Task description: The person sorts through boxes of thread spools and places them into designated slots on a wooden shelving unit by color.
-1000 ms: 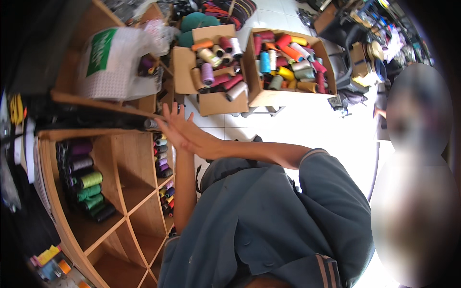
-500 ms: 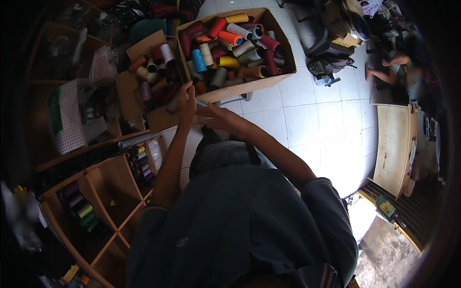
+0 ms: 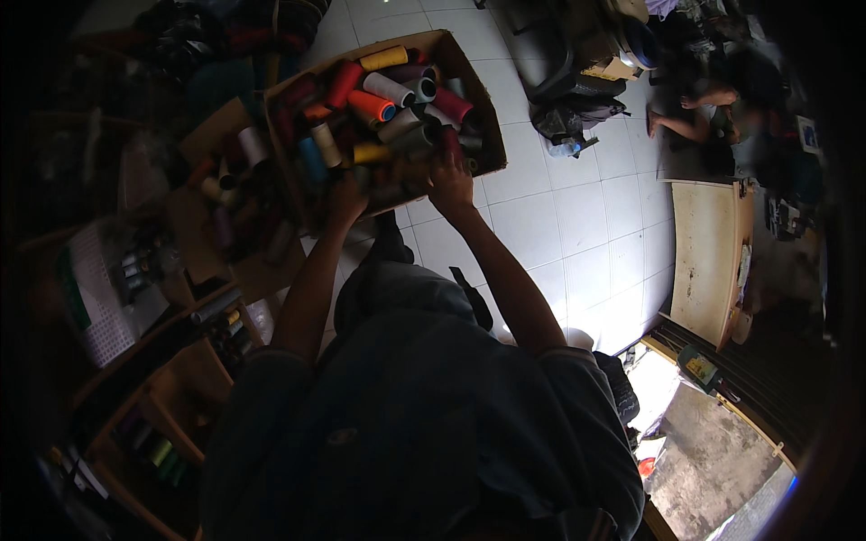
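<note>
A cardboard box (image 3: 476, 83) heaped with cones and spools of thread stands in front of me. My right hand (image 3: 451, 183) reaches over its near wall, its fingers closed round the near end of a dark red thread spool (image 3: 450, 141). My left hand (image 3: 348, 200) is at the near left part of the box, its fingers lost in shadow among the spools. Close by it lie a blue spool (image 3: 311, 160) and a cream spool (image 3: 326, 145). An orange spool (image 3: 373, 105), a white spool (image 3: 390, 88) and a yellow spool (image 3: 384, 59) lie farther back.
A smaller open carton (image 3: 203, 236) with more spools adjoins the box at left. Wooden shelving (image 3: 185, 397) holds spools at lower left. White floor tiles (image 3: 577, 216) extend right, toward a black bag (image 3: 586, 113) and a wooden desk (image 3: 708, 252). Another person's arm (image 3: 681, 126) shows beyond.
My hands, earlier in front of the box's near wall, have moved apart and into it. My right hand has closed on the dark red spool. The whole view has shifted and tilted.
</note>
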### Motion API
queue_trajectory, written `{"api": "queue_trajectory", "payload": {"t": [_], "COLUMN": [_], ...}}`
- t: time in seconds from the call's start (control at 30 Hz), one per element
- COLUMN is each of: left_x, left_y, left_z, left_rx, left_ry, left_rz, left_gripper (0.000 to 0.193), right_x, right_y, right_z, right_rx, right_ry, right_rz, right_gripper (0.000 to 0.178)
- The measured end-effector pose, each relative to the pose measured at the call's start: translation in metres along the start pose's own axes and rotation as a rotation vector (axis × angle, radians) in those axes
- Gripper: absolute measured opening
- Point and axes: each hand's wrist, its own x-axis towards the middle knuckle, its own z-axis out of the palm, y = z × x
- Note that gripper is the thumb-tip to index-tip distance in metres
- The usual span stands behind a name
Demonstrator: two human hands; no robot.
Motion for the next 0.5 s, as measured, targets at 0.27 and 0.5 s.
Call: {"api": "queue_trajectory", "payload": {"t": [0.27,0.5], "left_x": [0.019,0.013], "left_y": [-0.038,-0.010], "left_z": [0.010,-0.039], "left_rx": [-0.213,-0.505], "left_ry": [-0.207,-0.569], "left_rz": [0.078,0.302], "left_gripper": [0.054,0.082], "right_x": [0.023,0.074], "right_y": [0.018,0.007], "right_z": [0.013,-0.015], "right_rx": [0.388,0.015], "right_ry": [-0.289,-0.104], "right_rz": [-0.091,-0.053], "right_gripper": [0.043,0.065]}}
